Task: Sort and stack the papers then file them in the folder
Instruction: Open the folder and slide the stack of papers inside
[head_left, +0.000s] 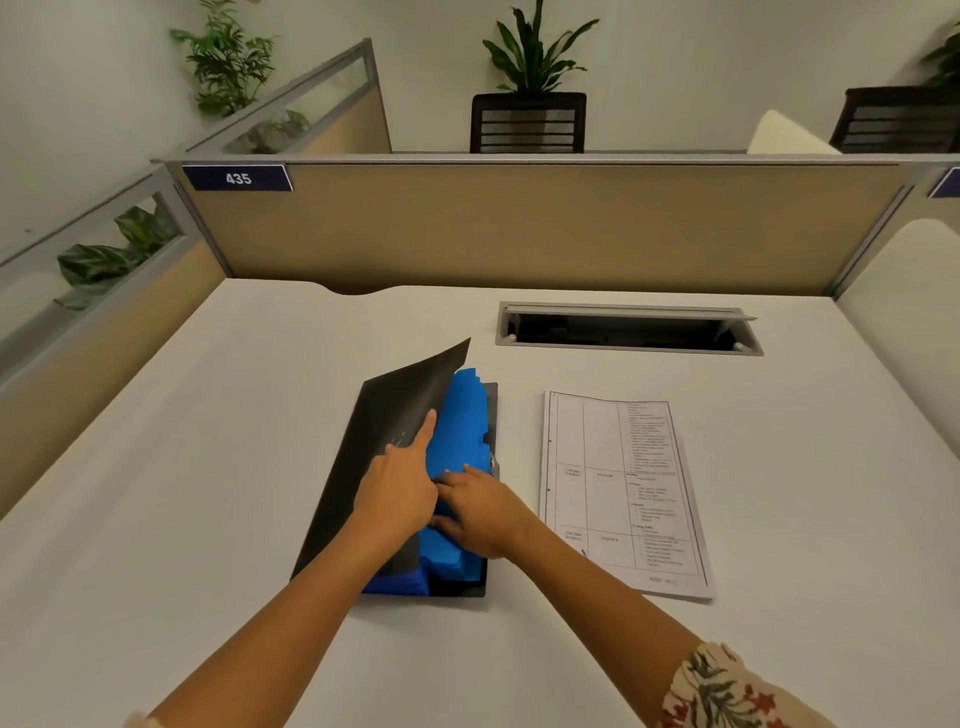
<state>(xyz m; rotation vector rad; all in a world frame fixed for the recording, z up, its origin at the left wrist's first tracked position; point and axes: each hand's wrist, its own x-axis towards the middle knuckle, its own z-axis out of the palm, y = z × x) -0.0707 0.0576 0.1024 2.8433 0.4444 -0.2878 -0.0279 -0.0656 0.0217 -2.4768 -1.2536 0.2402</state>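
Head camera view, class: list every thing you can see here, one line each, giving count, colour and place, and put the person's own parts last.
Black expanding folder with blue tabbed dividers: one, black and blue, centre of desk, cover lifted.
Stack of printed white papers: one, white with black text, flat on desk to the right of the folder.
White desk: one, white, fills foreground.
Grey cable tray opening: one, grey, set in desk behind the papers.
Tan cubicle partition: tan with grey frame, behind desk.
Blue number sign "435": one, top left of partition.
Black mesh chair: two, beyond partition.
Left hand: on the folder cover.
Right hand: on the dividers.
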